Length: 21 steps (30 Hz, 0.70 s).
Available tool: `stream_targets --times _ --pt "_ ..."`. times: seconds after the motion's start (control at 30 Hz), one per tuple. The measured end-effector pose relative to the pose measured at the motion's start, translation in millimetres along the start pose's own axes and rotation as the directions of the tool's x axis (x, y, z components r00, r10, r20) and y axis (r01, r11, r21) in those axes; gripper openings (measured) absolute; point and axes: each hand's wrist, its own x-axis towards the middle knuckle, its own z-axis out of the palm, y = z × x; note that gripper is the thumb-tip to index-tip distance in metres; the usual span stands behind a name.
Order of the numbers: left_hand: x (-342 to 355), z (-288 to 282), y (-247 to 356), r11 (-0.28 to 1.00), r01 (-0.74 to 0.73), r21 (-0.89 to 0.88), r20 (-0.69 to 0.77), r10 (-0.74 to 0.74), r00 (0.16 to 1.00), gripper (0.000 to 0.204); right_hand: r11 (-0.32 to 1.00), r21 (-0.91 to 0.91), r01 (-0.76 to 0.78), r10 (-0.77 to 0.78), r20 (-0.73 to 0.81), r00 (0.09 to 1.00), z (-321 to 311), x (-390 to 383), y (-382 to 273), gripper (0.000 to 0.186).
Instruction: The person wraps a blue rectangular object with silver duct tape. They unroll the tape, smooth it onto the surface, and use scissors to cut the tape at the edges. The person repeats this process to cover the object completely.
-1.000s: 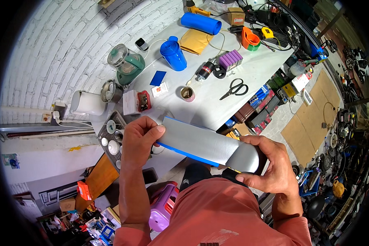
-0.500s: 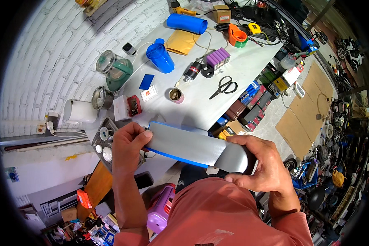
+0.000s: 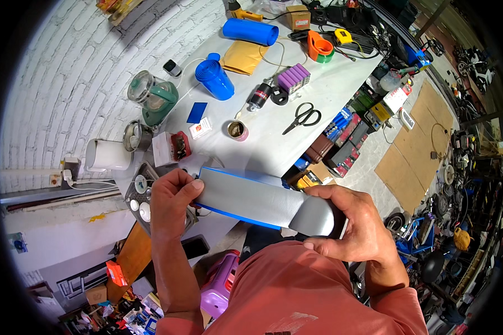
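Note:
A wide silver-grey tape [image 3: 246, 198] stretches between my hands in front of my chest. My left hand [image 3: 174, 202] pinches its left end between thumb and fingers. A blue sheet [image 3: 237, 216] lies under the strip, showing along both long edges; whether the two are stuck together throughout cannot be seen. On the right, the strip runs onto a tape roll [image 3: 317, 215]. My right hand [image 3: 363, 223] grips this roll, with the fingers over its far side and the thumb at its near side.
The white table [image 3: 262, 148] bears black scissors [image 3: 302, 118], a small open tin [image 3: 237, 130], blue rolls [image 3: 214, 79], a purple battery pack [image 3: 294, 78] and an orange tape dispenser [image 3: 319, 47]. A glass jug appliance [image 3: 152, 96] stands by the wall. Below me is a purple plastic seat [image 3: 221, 287].
The roll has turned slightly in my right hand, showing a little more of its right edge. Both hands keep their grip, and the view has shifted slightly.

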Motion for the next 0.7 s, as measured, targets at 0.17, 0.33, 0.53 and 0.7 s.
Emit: stream_targets --times 0.17,0.33,0.53,0.7 --pt "-0.1 0.1 1.1 1.0 0.001 -0.012 0.004 -0.001 1.0 0.021 1.0 0.0 -0.006 0.006 0.006 1.0 -0.6 0.4 0.2 0.077" --pt "-0.6 0.9 1.2 1.0 -0.003 0.002 -0.012 0.003 1.0 0.022 0.999 -0.005 -0.033 0.033 0.016 0.999 -0.7 -0.8 0.3 0.078" --pt "-1.1 0.1 -1.3 1.0 -0.008 -0.017 -0.03 0.007 1.0 0.019 0.994 0.023 -0.11 0.109 0.01 0.994 0.4 -0.9 -3.7 0.077" --pt "-0.8 1.0 0.0 1.0 -0.011 -0.005 -0.032 0.01 0.999 0.02 0.995 0.026 -0.099 0.099 0.009 0.995 0.8 -2.0 -2.5 0.077"
